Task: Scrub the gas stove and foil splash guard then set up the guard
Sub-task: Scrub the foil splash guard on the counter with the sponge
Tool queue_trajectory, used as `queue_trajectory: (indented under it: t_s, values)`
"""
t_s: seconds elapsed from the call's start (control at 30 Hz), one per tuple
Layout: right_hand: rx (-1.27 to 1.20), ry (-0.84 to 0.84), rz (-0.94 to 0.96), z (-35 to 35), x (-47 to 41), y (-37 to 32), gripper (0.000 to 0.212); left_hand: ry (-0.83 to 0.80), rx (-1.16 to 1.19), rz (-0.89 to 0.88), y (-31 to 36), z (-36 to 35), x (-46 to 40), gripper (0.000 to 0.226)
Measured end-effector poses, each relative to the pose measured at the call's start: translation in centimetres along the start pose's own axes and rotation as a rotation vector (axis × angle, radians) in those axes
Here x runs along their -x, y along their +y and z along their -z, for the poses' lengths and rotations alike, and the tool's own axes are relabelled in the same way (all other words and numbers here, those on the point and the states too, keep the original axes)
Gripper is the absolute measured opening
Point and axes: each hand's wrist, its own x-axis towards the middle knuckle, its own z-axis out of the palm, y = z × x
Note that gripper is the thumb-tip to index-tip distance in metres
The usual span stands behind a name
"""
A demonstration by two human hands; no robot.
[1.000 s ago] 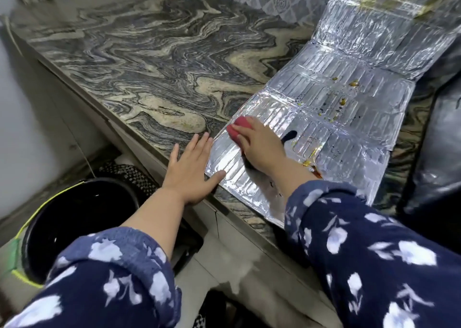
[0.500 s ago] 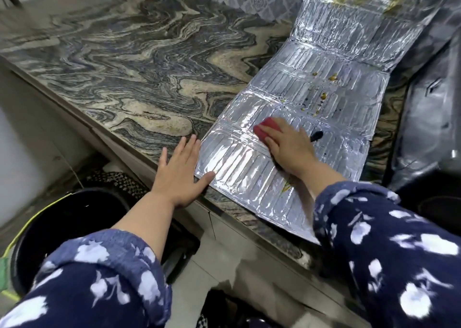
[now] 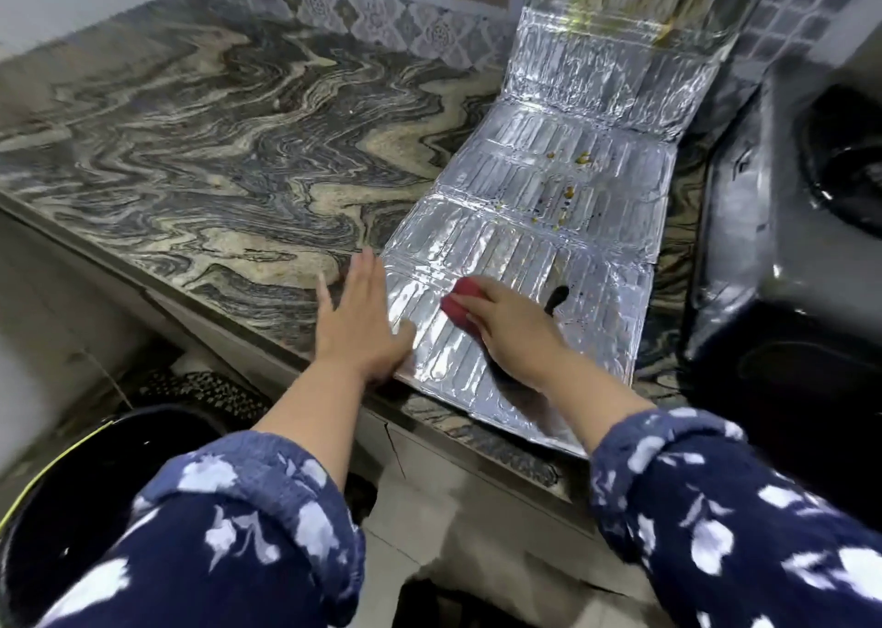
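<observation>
Both hands are down on the job. Left hand (image 3: 360,326) is spread flat, fingers straight, palm on the marbled tabletop (image 3: 215,174) with the thumb pinning the near-left corner of the foil splash guard (image 3: 549,226); it's not gripping anything. Just right of it, the right hand (image 3: 510,326) is curled over a red scrubber (image 3: 459,302) and pressing it onto the nearest foil panel. A dark handle bit (image 3: 556,299) pokes out on the far side of that hand, can't tell what it belongs to. From there the guard runs flat toward 1 o'clock, and its far panels stand up against the tiled wall (image 3: 382,11). Yellowish grease spots (image 3: 572,183) dot the middle panel. Over at 3 o'clock sits the black gas stove (image 3: 787,269), well clear of both hands.
</observation>
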Motion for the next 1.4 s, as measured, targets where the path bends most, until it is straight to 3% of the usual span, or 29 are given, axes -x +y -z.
queue_trajectory:
  t_s: [0.07,0.13,0.27,0.33,0.47,0.63,0.93,1.1,1.27,1.4]
  values:
    - [-0.116,0.007,-0.007,-0.1,2.6,-0.8,0.041,-0.005,0.048,-0.062,2.0,0.2,-1.6,0.073]
    - [-0.027,0.115,0.073,0.0,5.0,-0.8,0.036,-0.026,0.124,-0.081,3.4,-0.3,-3.1,0.068]
    - [0.248,-0.070,0.226,-0.5,6.1,3.0,0.051,-0.014,0.123,-0.065,3.7,-2.0,-4.4,0.073]
    - [0.307,-0.049,0.136,0.8,4.9,4.5,0.056,0.025,0.096,-0.071,3.5,-2.6,-4.5,0.076]
    - [0.379,0.070,-0.092,3.6,0.5,9.3,0.043,0.084,0.084,-0.090,3.3,-3.1,-4.6,0.077]
    - [0.398,0.122,-0.312,5.5,-3.7,12.1,0.045,0.105,0.083,-0.100,3.2,-3.3,-4.6,0.077]
    - [0.313,0.129,-0.316,3.5,-1.0,9.1,0.045,0.092,0.069,-0.125,1.0,-3.5,-1.9,0.075]
    - [0.169,0.039,-0.183,1.7,4.1,4.1,0.042,0.071,0.054,-0.119,-0.3,-3.5,0.2,0.076]
    - [0.293,-0.063,0.047,-1.8,11.8,-0.3,0.048,0.083,0.050,-0.117,-0.2,-3.5,0.1,0.077]
    - [0.343,-0.046,-0.076,0.0,9.8,2.8,0.056,0.085,0.055,-0.130,-0.4,-3.5,0.3,0.077]
